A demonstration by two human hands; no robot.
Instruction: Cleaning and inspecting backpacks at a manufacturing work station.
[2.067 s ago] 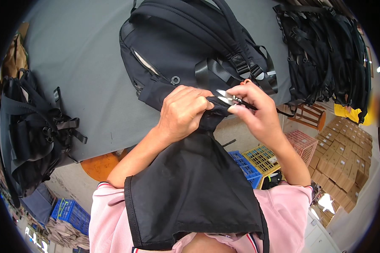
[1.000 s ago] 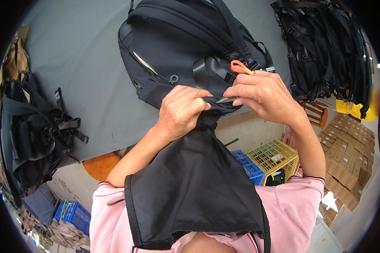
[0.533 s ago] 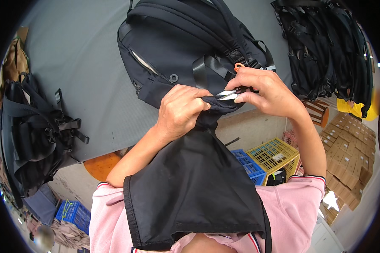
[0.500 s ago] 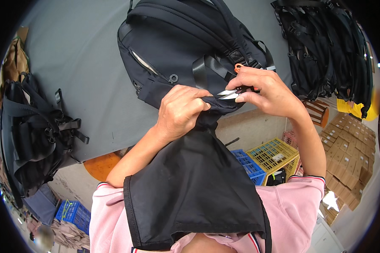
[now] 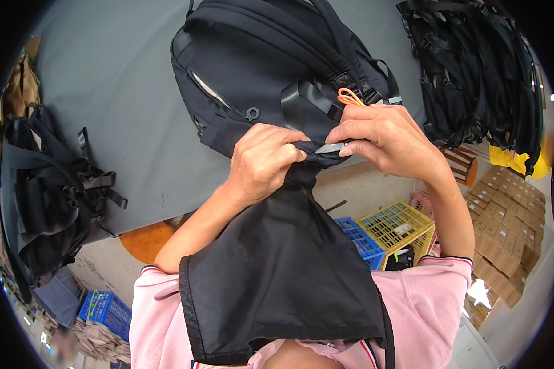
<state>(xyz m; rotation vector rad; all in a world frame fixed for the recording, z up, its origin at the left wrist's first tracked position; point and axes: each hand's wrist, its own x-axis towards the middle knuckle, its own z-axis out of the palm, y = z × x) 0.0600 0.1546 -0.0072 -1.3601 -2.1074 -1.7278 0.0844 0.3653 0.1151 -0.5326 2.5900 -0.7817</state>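
Note:
A black backpack (image 5: 252, 67) lies on the grey table, its straps uppermost and its near edge toward me. My left hand (image 5: 263, 158) pinches a fold of its black fabric at that near edge. In my right hand (image 5: 385, 136) is a small pair of scissors (image 5: 330, 148) with orange handle loops showing above my fingers. Their blades are together, the tips pointing left at the fabric beside my left fingertips. The part of the scissors inside my palm is hidden, and so is the fabric under my left fingers.
Black backpacks are piled at the table's right (image 5: 468, 80) and left (image 5: 49, 197). The grey tabletop (image 5: 117, 80) ends just before me. Below stand a yellow crate (image 5: 397, 224), blue crates (image 5: 108, 313), a wooden stool (image 5: 143, 241) and stacked cardboard boxes (image 5: 505, 215).
The scissor blades were spread apart and now are together. My right hand has turned slightly, and more of the orange loops shows. My left hand keeps its place on the fabric.

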